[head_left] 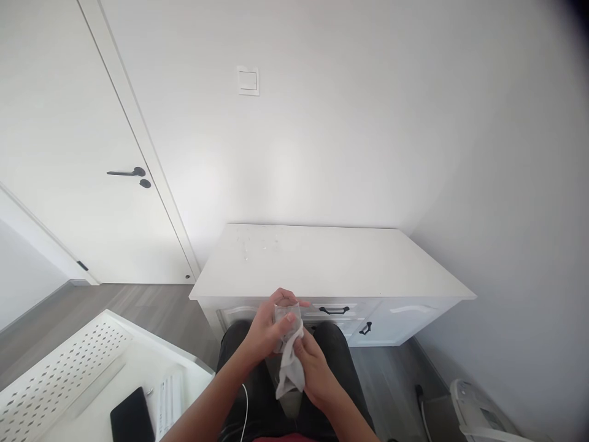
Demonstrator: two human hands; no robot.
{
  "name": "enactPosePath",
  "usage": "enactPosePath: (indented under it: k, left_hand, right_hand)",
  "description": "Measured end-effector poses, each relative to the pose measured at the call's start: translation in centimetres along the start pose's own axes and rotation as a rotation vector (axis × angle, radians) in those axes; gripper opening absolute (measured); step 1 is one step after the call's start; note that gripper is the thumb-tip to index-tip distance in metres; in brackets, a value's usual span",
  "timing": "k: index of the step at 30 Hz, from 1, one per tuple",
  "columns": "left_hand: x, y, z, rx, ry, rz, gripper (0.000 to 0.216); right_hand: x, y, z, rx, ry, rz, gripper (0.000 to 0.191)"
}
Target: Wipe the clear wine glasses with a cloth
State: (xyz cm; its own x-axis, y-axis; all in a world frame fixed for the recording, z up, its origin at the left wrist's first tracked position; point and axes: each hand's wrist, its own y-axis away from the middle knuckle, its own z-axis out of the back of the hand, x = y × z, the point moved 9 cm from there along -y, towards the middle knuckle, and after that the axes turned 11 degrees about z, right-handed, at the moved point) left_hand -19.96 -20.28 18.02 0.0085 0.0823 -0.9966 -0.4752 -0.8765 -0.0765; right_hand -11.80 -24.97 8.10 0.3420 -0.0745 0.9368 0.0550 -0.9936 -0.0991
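Note:
My left hand is wrapped round a clear drinking glass, with the thumb lying across its near side. In my right hand is a white cloth, pressed against the lower part of the glass and hanging down over my lap. Both hands are close together just in front of the near edge of a white cabinet. Some fingers of the right hand are hidden behind the cloth and glass.
Small water drops dot the cabinet top at the left. A white desk at lower left bears a black tablet-like object. A white appliance stands at lower right. A door is at left.

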Motion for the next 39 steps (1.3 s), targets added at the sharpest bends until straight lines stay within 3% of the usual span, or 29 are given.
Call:
enactPosePath:
  k: [3,5,7,9,13,14,16,19,21,24,26,28,30,34,39]
  left_hand:
    - [0.3,0.5,0.2,-0.184,-0.289,-0.022,0.029]
    - [0.6,1.2,0.3,-0.312,-0.428,0.005,0.034]
    - [0.7,1.6,0.1,-0.346,-0.421,0.01,0.039]
    - [0.5,1.6,-0.5,-0.246,-0.283,-0.025,0.037]
    - [0.5,0.8,-1.0,-0.02,0.072,-0.001,0.027]
    - [0.7,0.7,-0.7,-0.035,0.1,0.02,0.026]
    - [0.9,0.6,0.4,-0.17,0.048,0.026,0.023]
    - [0.5,1.4,1.8,-0.428,-0.168,-0.046,0.021]
    - [0.0,2.1,2.1,-0.535,-0.25,-0.121,0.023]
    - [-0.5,3.8,3.3,-0.725,-0.149,-0.294,0.023]
    - [-0.4,5.0,3.8,-0.823,-0.059,-0.407,0.03]
    - [0.0,5.0,3.3,-0.777,-0.024,-0.46,0.042]
    - [0.7,4.2,2.2,-0.646,0.001,-0.443,0.05]
    - [2.4,2.7,0.9,-0.481,0.076,-0.316,0.048]
    - [4.4,1.2,0.5,-0.335,0.377,-0.151,0.037]
  right_hand:
    - [0.8,-0.3,-1.1,0.152,0.347,0.159,0.029]
    - [1.9,-0.4,-0.7,0.092,0.519,0.29,0.02]
    - [2.5,-0.3,0.4,-0.006,0.553,0.361,0.018]
    - [1.2,-0.2,1.0,0.029,0.401,0.251,0.019]
    - [-2.7,1.1,0.0,0.225,-0.074,-0.174,0.039]
    - [-2.7,1.2,-0.2,0.238,-0.089,-0.195,0.042]
    - [-1.3,0.6,-0.1,0.223,0.081,-0.062,0.038]
    - [2.9,-0.3,0.6,0.071,0.497,0.327,0.028]
    - [4.4,-0.3,2.2,-0.125,0.546,0.434,0.029]
    - [3.1,0.1,5.8,-0.442,0.216,0.272,0.031]
    - [1.3,0.0,5.7,-0.469,-0.098,0.108,0.033]
    - [-0.1,-0.3,3.3,-0.348,-0.347,-0.046,0.035]
    - [-1.3,-0.1,1.4,-0.313,-0.479,-0.175,0.034]
    - [-3.6,0.3,1.1,-0.456,-0.543,-0.326,0.029]
    - [-4.9,-0.1,-0.3,-0.231,-0.615,-0.475,0.036]
